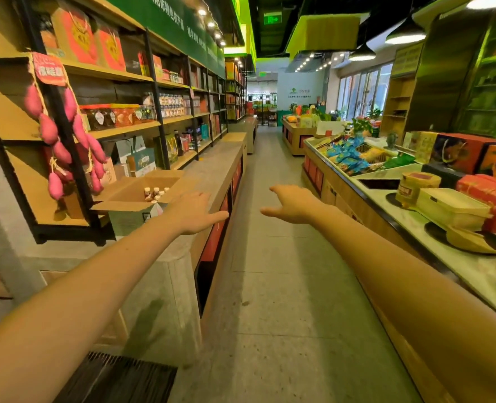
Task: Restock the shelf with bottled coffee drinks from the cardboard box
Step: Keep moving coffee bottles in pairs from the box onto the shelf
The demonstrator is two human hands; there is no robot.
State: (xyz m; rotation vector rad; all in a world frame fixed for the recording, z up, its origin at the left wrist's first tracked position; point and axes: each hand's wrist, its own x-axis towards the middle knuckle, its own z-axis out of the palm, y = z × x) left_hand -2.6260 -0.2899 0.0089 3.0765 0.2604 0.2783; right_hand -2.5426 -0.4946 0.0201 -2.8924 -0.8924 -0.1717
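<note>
An open cardboard box (130, 212) stands on the grey counter at the left, its flaps spread. Several brown bottled coffee drinks (154, 192) with white caps show inside it. The wooden shelf (124, 130) with black posts rises behind the box. My left hand (195, 212) is stretched forward just right of the box, palm down, fingers apart, holding nothing. My right hand (291, 203) is held out over the aisle floor, also empty with fingers loose and apart.
A string of pink sweet potatoes (62, 132) hangs off the shelf post left of the box. The grey counter (211, 167) runs along the aisle. A display table (415, 199) with boxed goods lines the right side. The tiled aisle floor (273, 257) lies between.
</note>
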